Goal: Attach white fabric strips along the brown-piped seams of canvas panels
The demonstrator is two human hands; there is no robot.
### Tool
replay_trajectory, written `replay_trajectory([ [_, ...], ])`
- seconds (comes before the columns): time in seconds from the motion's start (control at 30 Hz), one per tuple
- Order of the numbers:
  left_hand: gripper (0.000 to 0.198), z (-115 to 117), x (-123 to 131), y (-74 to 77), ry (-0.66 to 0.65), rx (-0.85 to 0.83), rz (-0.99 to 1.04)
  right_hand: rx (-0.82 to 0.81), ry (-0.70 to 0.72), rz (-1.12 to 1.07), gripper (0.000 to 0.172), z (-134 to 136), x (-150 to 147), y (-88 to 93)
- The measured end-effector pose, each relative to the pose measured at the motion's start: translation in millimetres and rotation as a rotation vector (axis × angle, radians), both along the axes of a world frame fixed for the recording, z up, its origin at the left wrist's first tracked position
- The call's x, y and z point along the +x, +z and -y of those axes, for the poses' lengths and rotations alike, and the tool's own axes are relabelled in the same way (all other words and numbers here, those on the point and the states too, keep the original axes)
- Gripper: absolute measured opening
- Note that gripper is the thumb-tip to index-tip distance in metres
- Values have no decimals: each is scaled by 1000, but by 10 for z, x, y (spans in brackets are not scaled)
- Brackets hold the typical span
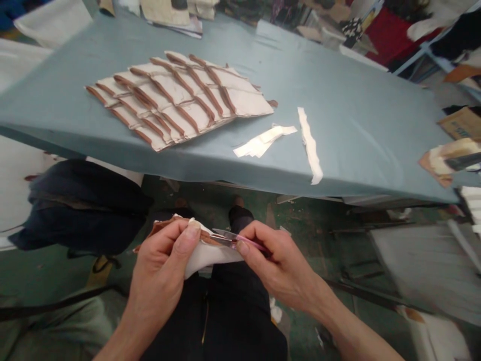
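My left hand (169, 250) pinches the edge of a white and brown fabric piece (210, 255) above my lap. In my right hand (270, 250) is a small pair of scissors (223, 236) with pinkish handles. Its blades point left and lie at the brown-edged seam, close to my left thumb. The blades look slightly parted. Part of the fabric is hidden behind my left fingers.
A table with a blue-green cover (349, 135) stands in front of me. On it lie a fanned stack of white, brown-edged fabric pieces (180, 98), several white strips (265, 142) and a single strip (310, 145). Dark cloth (82, 205) hangs at the left.
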State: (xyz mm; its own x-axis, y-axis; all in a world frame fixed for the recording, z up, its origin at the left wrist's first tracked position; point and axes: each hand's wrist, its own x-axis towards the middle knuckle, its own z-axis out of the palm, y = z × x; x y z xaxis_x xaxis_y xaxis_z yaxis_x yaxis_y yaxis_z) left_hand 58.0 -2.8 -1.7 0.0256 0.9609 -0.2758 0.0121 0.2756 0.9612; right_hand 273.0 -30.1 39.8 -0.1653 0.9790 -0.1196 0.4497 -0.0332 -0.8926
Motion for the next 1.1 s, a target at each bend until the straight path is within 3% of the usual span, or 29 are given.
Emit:
replay_trajectory([
  [0.47, 46, 144, -70, 63, -39, 55, 24, 69, 45, 7, 22, 134, -74, -14],
  [0.77, 56, 239, -56, -9, -51, -97, 176, 536, 72, 206, 22, 202, -125, -238],
  [0.9, 61, 258, 36, 4, 14, -182, 250, 637, -2, 184, 27, 223, -205, -373],
  [1.1, 71, 194, 188, -41, 176, -312, 286, 649, -237, 95, 26, 295, -465, -662],
])
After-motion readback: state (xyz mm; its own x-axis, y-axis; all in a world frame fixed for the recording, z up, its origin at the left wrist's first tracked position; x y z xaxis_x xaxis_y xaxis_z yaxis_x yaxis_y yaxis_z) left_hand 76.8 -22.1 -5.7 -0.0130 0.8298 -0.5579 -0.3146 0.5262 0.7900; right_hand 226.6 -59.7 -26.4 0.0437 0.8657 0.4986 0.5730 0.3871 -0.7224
